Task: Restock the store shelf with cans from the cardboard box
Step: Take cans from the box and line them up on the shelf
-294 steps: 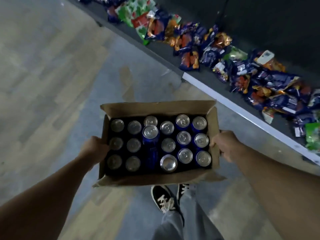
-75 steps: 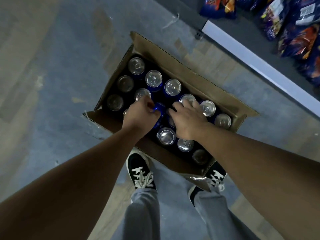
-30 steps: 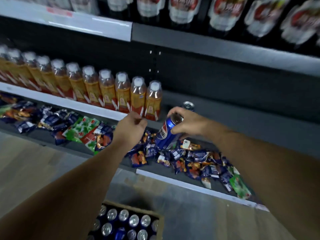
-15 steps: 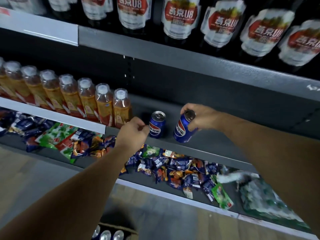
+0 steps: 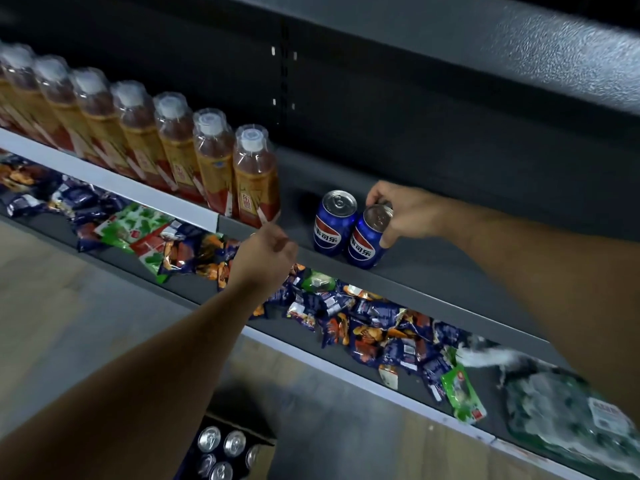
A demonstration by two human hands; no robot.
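Two blue cans stand side by side on the dark middle shelf (image 5: 433,271). My right hand (image 5: 405,213) grips the right can (image 5: 367,242) around its top, fingers curled over the rim. The left can (image 5: 334,223) stands free, touching it. My left hand (image 5: 266,254) hovers in front of the shelf edge with loosely curled fingers and holds nothing. On the floor at the bottom, the cardboard box (image 5: 265,452) shows several silver can tops.
A row of orange-labelled bottles (image 5: 254,178) fills the same shelf to the left of the cans. Snack packets (image 5: 363,323) lie scattered on the lower shelf, with a green bag (image 5: 568,410) at the right. The shelf to the right of the cans is bare.
My right hand has brought its can down upright beside the first can. The view has tilted down, so the box shows more. My left hand stays in front of the shelf.
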